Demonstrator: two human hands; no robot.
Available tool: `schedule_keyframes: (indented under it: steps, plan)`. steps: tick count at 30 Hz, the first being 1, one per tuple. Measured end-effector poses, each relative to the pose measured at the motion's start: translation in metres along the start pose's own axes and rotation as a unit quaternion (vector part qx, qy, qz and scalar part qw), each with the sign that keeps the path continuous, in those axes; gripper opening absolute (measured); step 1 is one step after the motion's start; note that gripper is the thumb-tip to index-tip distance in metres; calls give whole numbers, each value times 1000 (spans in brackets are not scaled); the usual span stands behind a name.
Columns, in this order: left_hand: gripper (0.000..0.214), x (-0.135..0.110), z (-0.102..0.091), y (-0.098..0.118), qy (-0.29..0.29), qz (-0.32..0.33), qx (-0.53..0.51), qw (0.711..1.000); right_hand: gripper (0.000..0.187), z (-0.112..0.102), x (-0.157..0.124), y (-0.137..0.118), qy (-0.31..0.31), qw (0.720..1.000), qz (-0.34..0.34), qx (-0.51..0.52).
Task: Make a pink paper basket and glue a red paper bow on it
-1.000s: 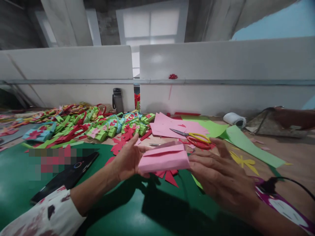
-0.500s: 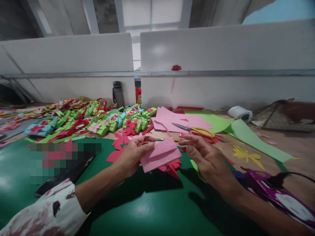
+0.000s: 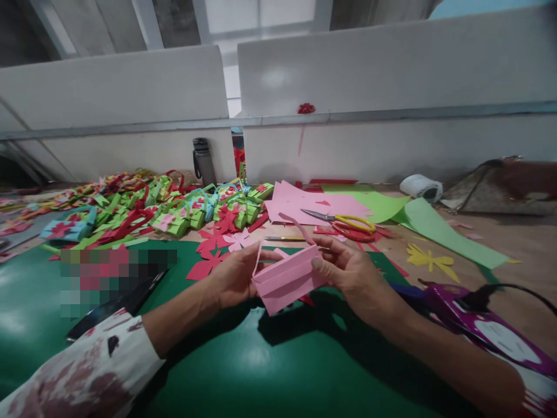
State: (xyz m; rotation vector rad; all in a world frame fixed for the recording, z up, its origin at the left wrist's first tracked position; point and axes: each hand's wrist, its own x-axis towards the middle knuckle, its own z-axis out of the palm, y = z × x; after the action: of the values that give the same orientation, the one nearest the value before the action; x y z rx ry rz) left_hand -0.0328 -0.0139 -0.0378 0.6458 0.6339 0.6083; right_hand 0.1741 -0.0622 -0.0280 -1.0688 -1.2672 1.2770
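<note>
A folded pink paper basket (image 3: 287,280) with a thin pink strip handle arching above it is held over the green mat (image 3: 243,360). My left hand (image 3: 237,277) grips its left end, thumb on top. My right hand (image 3: 348,273) pinches its right end between thumb and fingers. Red paper flower cut-outs (image 3: 209,261) lie on the mat just behind the basket.
A heap of finished green, blue and red paper baskets (image 3: 143,212) fills the back left. Pink sheets (image 3: 304,203) with yellow-handled scissors (image 3: 343,220), green sheets (image 3: 435,229), a white tape roll (image 3: 420,187), a grey bottle (image 3: 201,159), a phone (image 3: 113,305) and a purple glue gun (image 3: 474,322) surround the mat.
The pink basket came lower and closer to me. My right hand, open beside it before, has closed on its right end. The camera tilted down slightly.
</note>
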Motion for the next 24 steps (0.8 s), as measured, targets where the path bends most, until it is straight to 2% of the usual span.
schedule_keyframes:
  steps: [2, 4, 7, 12, 14, 17, 19, 20, 22, 24]
  plan:
    - [46, 3, -4, -4, -84, -55, 29, 995, 47, -1, 2, -1, -8, 999, -27, -22]
    - [60, 5, -5, -10, -178, -103, 53, 977, 41, -1, 3, -2, -10, 997, -50, -63]
    - [71, 6, -2, -17, -250, -134, 55, 957, 36, 1, 2, -2, -29, 992, -78, -98]
    - [60, 10, -4, -22, -249, -98, 48, 962, 32, 7, -1, 4, -62, 983, -95, -147]
    - [58, 10, -5, -23, -244, -95, 43, 964, 33, 5, -2, 1, -42, 977, -110, -177]
    - [57, 10, -7, -22, -224, -92, 20, 970, 36, -10, -8, -14, 32, 958, -154, -240]
    - [56, 10, -8, -21, -201, -86, 6, 976, 34, -25, -16, -24, 98, 923, -193, -318]
    - [56, 11, -8, -20, -189, -83, -1, 978, 31, -34, -21, -27, 126, 893, -216, -373]
    - [54, 12, -8, -19, -175, -84, -14, 981, 26, -50, -33, -25, 147, 809, -260, -506]
    - [53, 14, -9, -18, -166, -86, -24, 982, 26, -63, -44, -16, 122, 715, -285, -627]
